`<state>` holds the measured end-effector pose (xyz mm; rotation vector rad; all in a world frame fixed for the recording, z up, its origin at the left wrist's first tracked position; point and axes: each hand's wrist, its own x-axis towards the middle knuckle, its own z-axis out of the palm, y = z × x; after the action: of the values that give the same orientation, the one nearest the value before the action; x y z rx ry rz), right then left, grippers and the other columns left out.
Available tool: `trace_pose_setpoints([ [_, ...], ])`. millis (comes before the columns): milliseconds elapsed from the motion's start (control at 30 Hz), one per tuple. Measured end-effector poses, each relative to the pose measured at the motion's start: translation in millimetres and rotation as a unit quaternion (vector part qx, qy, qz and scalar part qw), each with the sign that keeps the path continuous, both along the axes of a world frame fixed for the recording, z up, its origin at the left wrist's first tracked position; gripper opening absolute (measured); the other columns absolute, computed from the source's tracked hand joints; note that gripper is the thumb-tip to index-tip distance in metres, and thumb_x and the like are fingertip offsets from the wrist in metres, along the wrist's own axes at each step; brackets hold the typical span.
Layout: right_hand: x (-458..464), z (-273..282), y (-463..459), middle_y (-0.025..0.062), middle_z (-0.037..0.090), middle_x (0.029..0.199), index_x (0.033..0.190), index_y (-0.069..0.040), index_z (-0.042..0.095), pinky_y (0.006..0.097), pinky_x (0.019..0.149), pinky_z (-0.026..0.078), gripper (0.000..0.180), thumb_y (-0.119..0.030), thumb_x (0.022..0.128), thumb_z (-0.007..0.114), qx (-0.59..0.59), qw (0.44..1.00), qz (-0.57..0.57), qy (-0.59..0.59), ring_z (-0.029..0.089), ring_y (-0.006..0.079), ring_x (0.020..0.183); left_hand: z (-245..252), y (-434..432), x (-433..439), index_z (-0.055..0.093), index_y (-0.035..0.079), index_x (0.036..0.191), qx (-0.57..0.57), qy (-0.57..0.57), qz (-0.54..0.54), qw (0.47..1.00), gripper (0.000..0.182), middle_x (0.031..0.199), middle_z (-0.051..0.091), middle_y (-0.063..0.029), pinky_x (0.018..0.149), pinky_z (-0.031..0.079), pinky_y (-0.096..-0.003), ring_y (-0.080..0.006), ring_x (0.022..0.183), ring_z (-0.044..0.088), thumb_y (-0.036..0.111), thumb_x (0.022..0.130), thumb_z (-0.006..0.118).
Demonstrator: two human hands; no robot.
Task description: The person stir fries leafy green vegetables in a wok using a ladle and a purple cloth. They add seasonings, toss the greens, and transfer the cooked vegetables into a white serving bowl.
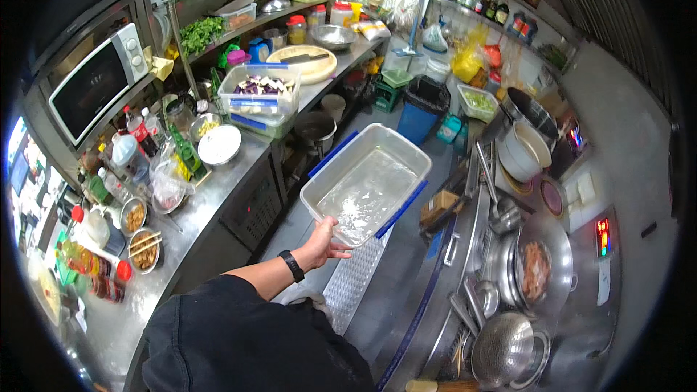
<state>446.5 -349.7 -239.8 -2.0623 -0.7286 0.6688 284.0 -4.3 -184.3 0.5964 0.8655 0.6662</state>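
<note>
A translucent plastic food container (pixel 367 190) with blue side latches hangs over the floor, lidless and tilted. My left hand (pixel 324 240), with a black band on the wrist, grips its near corner, the thumb at the rim and the fingers spread below. The container's bottom looks shiny; whether liquid lies in it I cannot tell. My right hand is out of view. Left of the container, on the steel counter, a similar plastic box (pixel 260 90) of cut eggplant sits on another box. To the right, a wok (pixel 561 261) on the range holds reddish-brown food.
Bottles, a white bowl (pixel 219 145) and small bowls of food (pixel 144 250) crowd the left counter (pixel 185 245). A blue bin (pixel 422 111) stands on the floor ahead. Along the right range are a ladle (pixel 503 215), a perforated strainer (pixel 502 348) and a pot (pixel 523 152).
</note>
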Motion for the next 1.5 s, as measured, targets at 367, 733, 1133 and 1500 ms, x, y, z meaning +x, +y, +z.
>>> trace_pose_setpoints([
  [367, 28.4, -3.3, 92.5, 0.0189, 0.065, 0.104, 0.104, -0.004, 0.062, 0.0488, 0.080, 0.049, 0.026, -0.028, 0.097, 0.054, -0.126, 0.988, -0.086, 0.005, 0.064, 0.0380, 0.094, 83.5, 422.4, 113.1, -0.023, 0.015, 0.155, 0.090, -0.030, 0.351, 0.932, 0.103, 0.140, 0.048, -0.0226, 0.044, 0.052, -0.0366, -0.0316, 0.084, 0.067, 0.050, 0.096, 0.054],
  [733, -162.6, -38.4, -155.0, 0.0196, 0.067, 0.088, 0.088, -0.005, 0.064, 0.0523, 0.069, 0.050, 0.026, -0.028, 0.094, 0.056, -0.329, 0.856, -0.391, 0.075, 0.065, 0.0423, 0.082, -134.8, 382.4, 72.9, 0.022, 0.011, 0.153, 0.518, -0.082, 0.131, 0.841, 0.058, 0.146, 0.044, -0.0197, 0.099, 0.053, -0.0493, -0.0406, 0.128, 0.052, 0.030, 0.104, 0.048],
  [1133, -166.5, 127.1, -432.1, 0.0227, 0.068, 0.095, 0.102, -0.003, 0.064, 0.0479, 0.077, 0.055, 0.019, -0.018, 0.092, 0.059, -0.413, 0.649, -0.568, -0.293, 0.067, 0.0400, 0.087, -309.3, -80.6, -0.7, 0.032, 0.004, 0.149, 0.124, 0.128, -0.553, 0.814, 0.057, 0.091, 0.059, -0.0072, 0.054, 0.052, -0.0305, -0.0164, 0.071, 0.064, 0.004, 0.095, 0.052],
  [1500, -28.2, 22.9, -522.3, 0.0301, 0.066, 0.109, 0.116, 0.009, 0.056, 0.0446, 0.087, 0.056, 0.041, -0.018, 0.087, 0.063, -0.444, 0.811, -0.370, -0.091, 0.068, 0.0389, 0.103, -320.5, -207.2, -82.3, 0.044, 0.007, 0.138, 0.165, 0.281, -0.410, 0.852, 0.047, 0.091, 0.063, -0.0141, 0.054, 0.057, -0.0429, -0.0302, 0.065, 0.066, 0.007, 0.092, 0.053],
])
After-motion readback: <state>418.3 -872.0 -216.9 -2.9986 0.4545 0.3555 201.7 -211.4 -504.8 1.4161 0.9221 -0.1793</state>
